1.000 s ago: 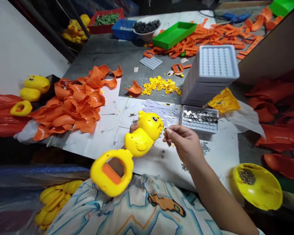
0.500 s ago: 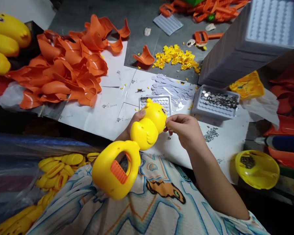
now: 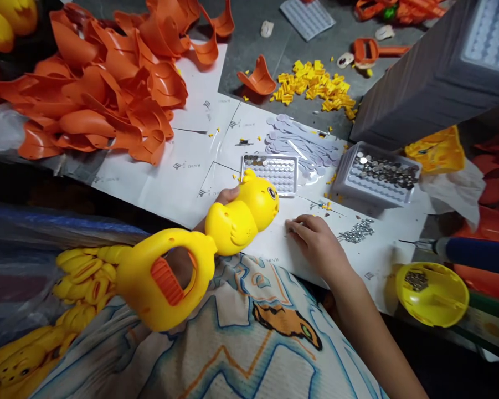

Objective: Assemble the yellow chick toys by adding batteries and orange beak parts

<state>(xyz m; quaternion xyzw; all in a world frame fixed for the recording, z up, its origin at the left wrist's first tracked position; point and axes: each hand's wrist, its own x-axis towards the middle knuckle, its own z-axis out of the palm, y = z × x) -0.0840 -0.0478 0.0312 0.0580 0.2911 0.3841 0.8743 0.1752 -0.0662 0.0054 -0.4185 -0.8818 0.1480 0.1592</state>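
Observation:
A yellow plastic duck toy (image 3: pixel 232 224) with a ring-shaped handle and an orange trigger (image 3: pixel 166 281) is held above my lap, its head pointing right. My left hand (image 3: pixel 227 196) grips it from behind; the thumb shows at the duck's back and the other fingers are mostly hidden. To the right of the duck's head, apart from it, my right hand (image 3: pixel 315 239) rests low on the white paper. Its fingers are closed in a pinch at the paper, and whatever lies between the tips is too small to make out. Small silver screws (image 3: pixel 357 230) lie scattered just beyond this hand.
Orange curved shells (image 3: pixel 108 94) are piled at left. A tray of button cells (image 3: pixel 274 173), yellow clips (image 3: pixel 315 83) and pale strips (image 3: pixel 294 141) lie ahead. At right stand stacked trays (image 3: pixel 411 77), a yellow bowl (image 3: pixel 440 302) and a blue-handled screwdriver (image 3: pixel 477 252).
My right hand has left the duck's face and come down onto the paper. The duck has shifted left and slightly down in my left hand, and the view has turned a little.

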